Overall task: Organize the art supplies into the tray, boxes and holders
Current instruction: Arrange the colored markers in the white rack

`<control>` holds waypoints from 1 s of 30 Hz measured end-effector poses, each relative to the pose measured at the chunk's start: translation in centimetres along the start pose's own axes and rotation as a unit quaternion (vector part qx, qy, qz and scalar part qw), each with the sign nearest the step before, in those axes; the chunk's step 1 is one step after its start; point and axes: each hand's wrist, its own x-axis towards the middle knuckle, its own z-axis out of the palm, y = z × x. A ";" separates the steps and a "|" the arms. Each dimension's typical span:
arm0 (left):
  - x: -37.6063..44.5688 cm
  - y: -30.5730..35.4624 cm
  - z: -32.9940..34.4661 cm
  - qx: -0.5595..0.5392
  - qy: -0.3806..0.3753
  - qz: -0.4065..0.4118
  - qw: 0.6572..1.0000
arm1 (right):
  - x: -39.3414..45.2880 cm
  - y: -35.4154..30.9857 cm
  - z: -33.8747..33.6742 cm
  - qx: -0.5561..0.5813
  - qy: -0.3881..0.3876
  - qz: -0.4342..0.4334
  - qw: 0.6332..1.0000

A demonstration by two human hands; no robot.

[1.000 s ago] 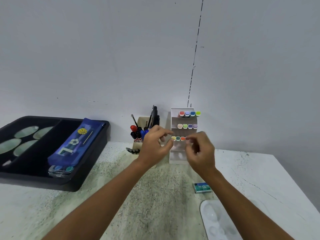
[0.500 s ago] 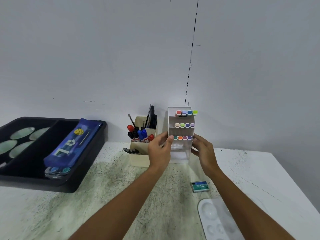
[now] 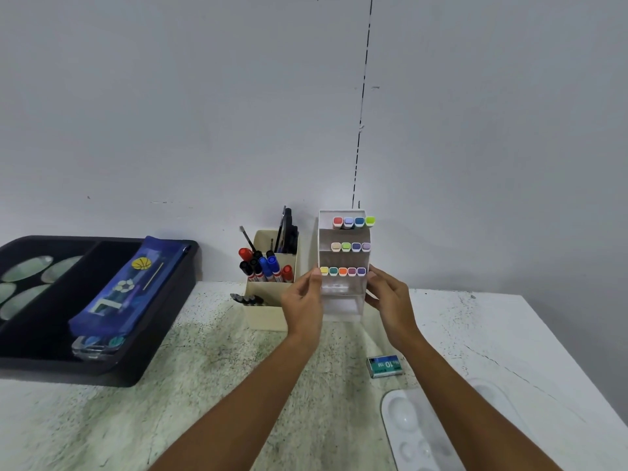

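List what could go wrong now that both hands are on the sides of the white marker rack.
1. The left hand and right hand hold the marker rack only by its side walls low down; tilted forward, the markers may slide out.
2. The beige pen holder stands close beside it; a leftward shift could knock it.
3. The top shelf's green marker overhangs the right edge and may snag.

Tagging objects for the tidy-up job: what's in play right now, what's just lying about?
In play: left hand and right hand on the sides of the white marker rack.

Lying about: black tray, beige pen holder, staples box, palette.
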 end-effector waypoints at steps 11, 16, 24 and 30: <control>-0.4 0.2 0.4 -0.011 0.011 -0.012 1.000 | -0.4 0.5 0.7 -0.015 0.020 -0.004 1.000; -0.4 0.5 0.6 -0.007 0.015 -0.023 1.000 | -0.4 0.8 0.8 -0.028 0.027 -0.004 0.999; -0.6 1.1 0.6 0.011 0.010 -0.024 1.000 | -0.7 0.8 0.9 -0.025 0.024 -0.003 0.999; -0.8 1.2 0.4 0.020 -0.001 -0.014 1.000 | -1.0 0.9 1.1 -0.033 0.021 -0.003 0.999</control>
